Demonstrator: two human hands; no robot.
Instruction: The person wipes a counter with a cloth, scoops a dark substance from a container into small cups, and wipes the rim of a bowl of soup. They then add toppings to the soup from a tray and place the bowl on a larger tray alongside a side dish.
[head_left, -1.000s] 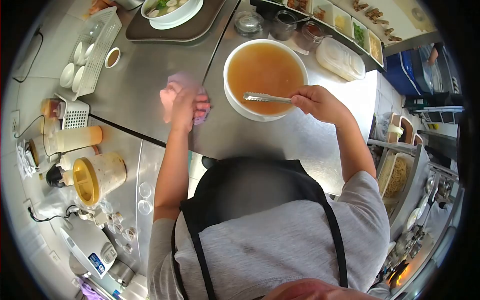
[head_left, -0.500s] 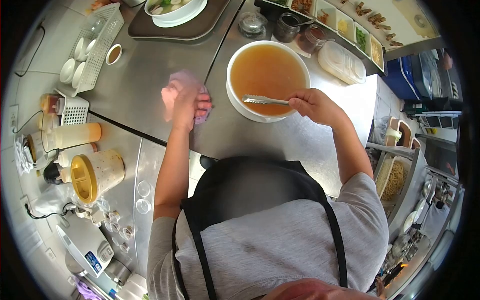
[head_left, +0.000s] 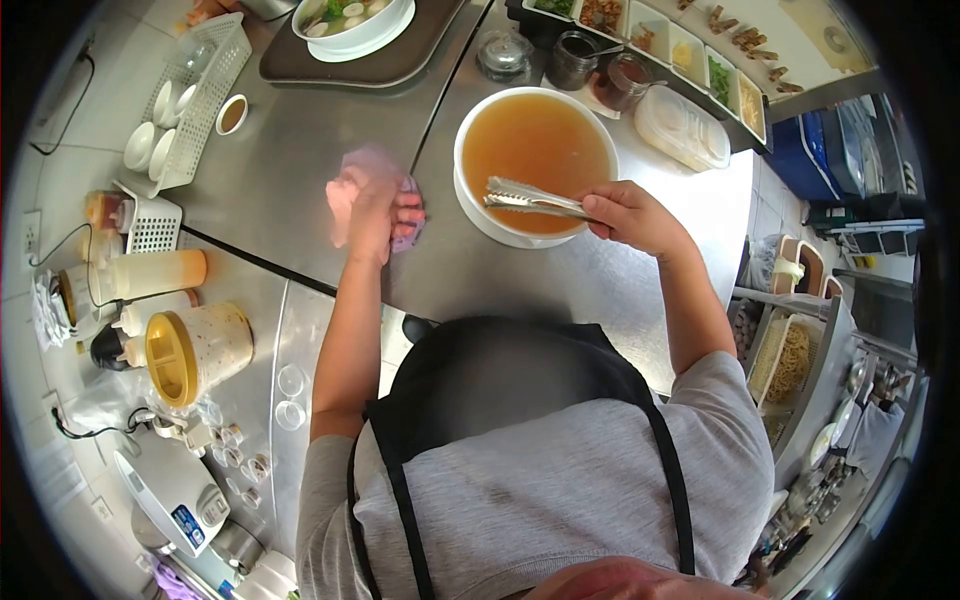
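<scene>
My right hand (head_left: 637,217) is closed around the handle end of metal tongs (head_left: 535,197), whose two arms reach left over a white bowl (head_left: 459,170) of clear brown broth (head_left: 540,140). The tongs' jaws lie above the broth near the bowl's front left. Under the bowl a white plate (head_left: 500,232) shows its edge. To the left, my left hand (head_left: 375,215) rests on the steel counter with its fingers curled over a pink cloth (head_left: 345,200), which sticks out around the palm and fingertips.
A brown tray (head_left: 420,65) with a filled soup bowl (head_left: 345,22) stands at the back. Behind the broth are glass jars (head_left: 573,62), a lidded plastic container (head_left: 682,127) and a row of topping trays (head_left: 690,52). At left stand a white basket (head_left: 205,115) and a yellow-lidded tub (head_left: 215,345).
The tongs have turned in my right hand, so both arms now show slightly apart, where one showed before. My left hand stays on the cloth.
</scene>
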